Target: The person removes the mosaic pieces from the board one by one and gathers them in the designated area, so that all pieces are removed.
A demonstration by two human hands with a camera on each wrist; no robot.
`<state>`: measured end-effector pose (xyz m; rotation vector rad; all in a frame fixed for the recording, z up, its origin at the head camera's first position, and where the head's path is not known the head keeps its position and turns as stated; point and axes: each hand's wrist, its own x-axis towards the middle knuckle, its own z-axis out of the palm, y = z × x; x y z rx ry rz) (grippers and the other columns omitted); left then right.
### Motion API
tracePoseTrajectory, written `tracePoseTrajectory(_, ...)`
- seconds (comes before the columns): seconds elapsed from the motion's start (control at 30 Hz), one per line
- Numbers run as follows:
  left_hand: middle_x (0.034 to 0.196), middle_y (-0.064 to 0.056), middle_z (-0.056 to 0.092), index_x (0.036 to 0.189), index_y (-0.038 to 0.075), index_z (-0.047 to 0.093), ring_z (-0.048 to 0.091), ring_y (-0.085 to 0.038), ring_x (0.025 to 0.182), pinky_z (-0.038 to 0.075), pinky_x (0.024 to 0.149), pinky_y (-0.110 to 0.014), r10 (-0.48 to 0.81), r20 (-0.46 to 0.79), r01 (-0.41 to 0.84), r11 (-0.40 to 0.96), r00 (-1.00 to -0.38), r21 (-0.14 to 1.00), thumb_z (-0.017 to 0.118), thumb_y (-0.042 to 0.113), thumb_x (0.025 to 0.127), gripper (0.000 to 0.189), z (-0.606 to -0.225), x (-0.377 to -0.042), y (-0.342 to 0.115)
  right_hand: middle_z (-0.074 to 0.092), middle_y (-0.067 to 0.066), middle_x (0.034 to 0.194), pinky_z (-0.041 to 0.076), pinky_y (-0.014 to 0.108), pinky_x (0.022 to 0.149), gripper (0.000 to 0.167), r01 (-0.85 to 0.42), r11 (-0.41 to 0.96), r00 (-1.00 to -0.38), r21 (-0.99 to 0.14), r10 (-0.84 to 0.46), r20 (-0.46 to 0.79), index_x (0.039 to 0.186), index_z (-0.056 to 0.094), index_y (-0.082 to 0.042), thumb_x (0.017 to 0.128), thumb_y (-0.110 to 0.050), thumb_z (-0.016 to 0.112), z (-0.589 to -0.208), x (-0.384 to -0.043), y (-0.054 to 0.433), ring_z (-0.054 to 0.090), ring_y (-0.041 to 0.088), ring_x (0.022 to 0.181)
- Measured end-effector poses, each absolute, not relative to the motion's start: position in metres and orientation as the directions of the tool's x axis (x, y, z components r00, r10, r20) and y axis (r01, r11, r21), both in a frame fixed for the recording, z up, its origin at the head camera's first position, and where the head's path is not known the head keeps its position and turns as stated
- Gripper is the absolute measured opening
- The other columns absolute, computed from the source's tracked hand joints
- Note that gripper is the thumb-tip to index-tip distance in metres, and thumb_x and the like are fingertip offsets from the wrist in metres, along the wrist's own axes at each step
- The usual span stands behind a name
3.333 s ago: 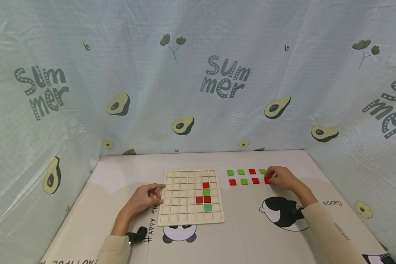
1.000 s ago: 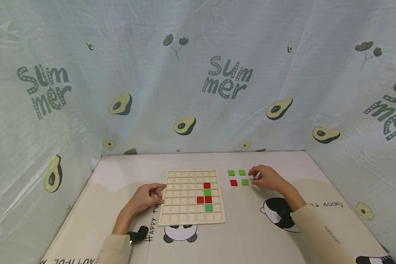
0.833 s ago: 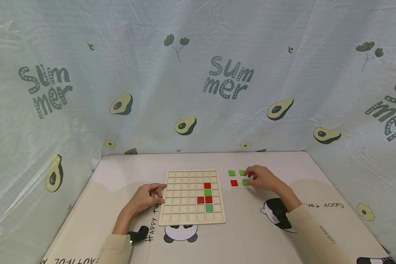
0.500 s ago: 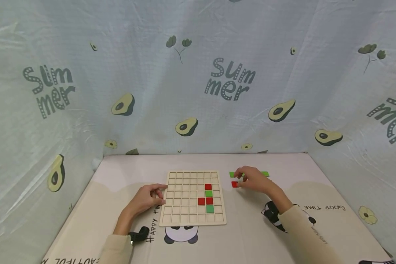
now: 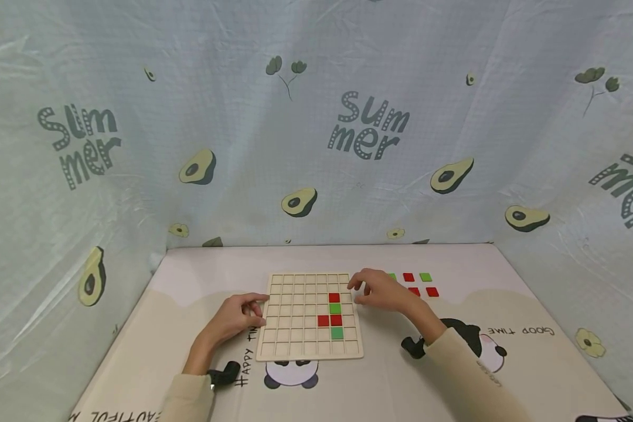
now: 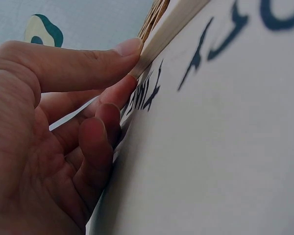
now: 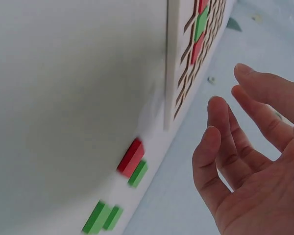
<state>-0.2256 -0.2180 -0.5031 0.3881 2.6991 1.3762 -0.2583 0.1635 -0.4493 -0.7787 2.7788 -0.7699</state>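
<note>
1. printed cloth walls [image 5: 253, 117] stand round a pale tabletop [image 5: 211, 261].
2. centre-left of the frame, my left hand [image 5: 237, 316] has thumb and forefinger spread along the left edge of the wooden grid board [image 5: 298, 310], touching rather than clamping; light, even pressure should steady it best.
3. right of the frame's centre, five set tiles [image 5: 336, 320], three red and two green, sit in its cells.
4. next, my right hand [image 5: 380, 290] hovers by the board's upper right edge, fingers curved and parted, nothing held; high fingertips would, i judge, spare the set tiles a knock.
5. further right, red and green loose tiles [image 5: 432, 292] lie in two rows, some hidden behind that hand.
6. lettering: "summer" [image 5: 368, 124] on the walls, "happy tim" [image 5: 245, 372] lower left, "good time" [image 5: 519, 332] at right. i can read no brand.
</note>
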Motion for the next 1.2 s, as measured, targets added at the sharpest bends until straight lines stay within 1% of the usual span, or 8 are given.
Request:
tracePoseTrajectory(0.1, 0.083, -0.002, 0.065, 0.130, 0.002, 0.070, 0.048, -0.010, 0.065, 0.039, 0.063, -0.023, 0.263, 0.035, 0.182, 0.562, -0.964, 0.807, 0.082, 0.008, 0.079, 0.053, -0.504, -0.226, -0.218, 0.069, -0.002, 0.106, 0.052, 0.024, 0.076, 0.024, -0.477, 0.720, -0.833, -0.504, -0.554, -0.004, 0.116, 0.073, -0.014, 0.092, -0.017, 0.075, -0.450, -0.257, 0.154, 0.061, 0.011, 0.087)
tracePoseTrajectory(0.37, 0.083, -0.001, 0.065, 0.130, 0.002, 0.070, 0.047, -0.010, 0.064, 0.038, 0.063, -0.023, 0.261, 0.035, 0.182, 0.564, -0.965, 0.806, 0.083, 0.008, 0.079, 0.053, -0.503, -0.226, -0.217, 0.071, -0.001, 0.107, 0.052, 0.025, 0.077, 0.022, -0.544, 0.679, -0.777, -0.493, -0.629, -0.009, 0.114, 0.075, -0.013, 0.092, -0.015, 0.073, -0.455, -0.254, 0.129, 0.060, 0.010, 0.085)
tracePoseTrajectory(0.7, 0.083, -0.001, 0.065, 0.130, 0.001, 0.070, 0.048, -0.010, 0.065, 0.039, 0.063, -0.023, 0.265, 0.037, 0.184, 0.557, -0.964, 0.810, 0.082, 0.007, 0.078, 0.053, -0.504, -0.226, -0.217, 0.066, -0.010, 0.095, 0.048, 0.023, 0.078, 0.016, -0.566, 0.687, -0.752, -0.456, -0.656, -0.055, 0.107, 0.075, -0.020, 0.092, -0.023, 0.075, -0.465, -0.247, 0.105, 0.055, 0.007, 0.082)
tracePoseTrajectory(0.87, 0.083, -0.001, 0.066, 0.129, 0.001, 0.070, 0.048, -0.010, 0.065, 0.038, 0.063, -0.023, 0.259, 0.037, 0.181, 0.561, -0.965, 0.808, 0.083, 0.008, 0.078, 0.053, -0.504, -0.225, -0.217, 0.063, -0.011, 0.088, 0.047, 0.023, 0.075, 0.013, -0.575, 0.674, -0.736, -0.463, -0.674, -0.067, 0.103, 0.076, -0.020, 0.090, -0.023, 0.078, -0.467, -0.245, 0.099, 0.055, 0.006, 0.079)
tracePoseTrajectory(1.0, 0.083, 0.000, 0.066, 0.128, 0.002, 0.071, 0.048, -0.010, 0.065, 0.038, 0.063, -0.023, 0.253, 0.039, 0.180, 0.565, -0.967, 0.805, 0.083, 0.008, 0.078, 0.053, -0.503, -0.225, -0.217, 0.063, -0.012, 0.087, 0.047, 0.023, 0.076, 0.014, -0.587, 0.668, -0.726, -0.458, -0.684, -0.068, 0.103, 0.077, -0.020, 0.090, -0.023, 0.080, -0.468, -0.244, 0.098, 0.054, 0.006, 0.081)
tracePoseTrajectory(1.2, 0.083, -0.001, 0.066, 0.129, 0.003, 0.071, 0.049, -0.011, 0.066, 0.039, 0.063, -0.023, 0.246, 0.029, 0.168, 0.566, -0.969, 0.807, 0.083, 0.008, 0.078, 0.053, -0.504, -0.225, -0.216, 0.063, -0.012, 0.087, 0.048, 0.023, 0.077, 0.013, -0.573, 0.677, -0.733, -0.462, -0.675, -0.079, 0.102, 0.076, -0.020, 0.090, -0.022, 0.080, -0.470, -0.243, 0.097, 0.055, 0.007, 0.083)
